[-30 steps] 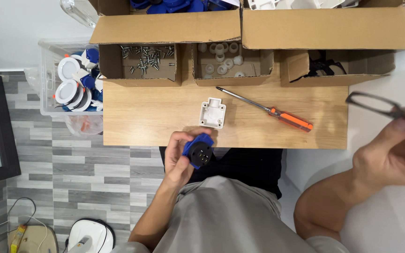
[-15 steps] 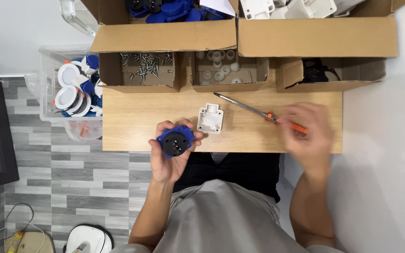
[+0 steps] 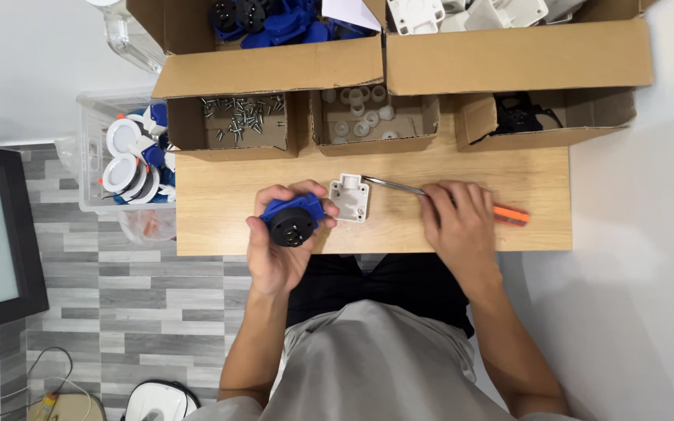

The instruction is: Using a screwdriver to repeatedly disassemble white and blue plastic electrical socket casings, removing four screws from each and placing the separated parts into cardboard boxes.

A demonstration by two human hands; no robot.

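Left hand (image 3: 274,253) is gripping a blue round socket part (image 3: 292,219) near frame center, over the worktop (image 3: 212,210) edge. Right hand (image 3: 455,226) is lying closed over an orange-handled screwdriver (image 3: 510,214), with a white plastic cover (image 3: 350,198) sitting between them.

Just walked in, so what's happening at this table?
A seated person holds a blue and black socket in the left hand over the near edge of the wooden table. The right hand rests on an orange-handled screwdriver. A white plate lies between the hands, before boxes of parts.
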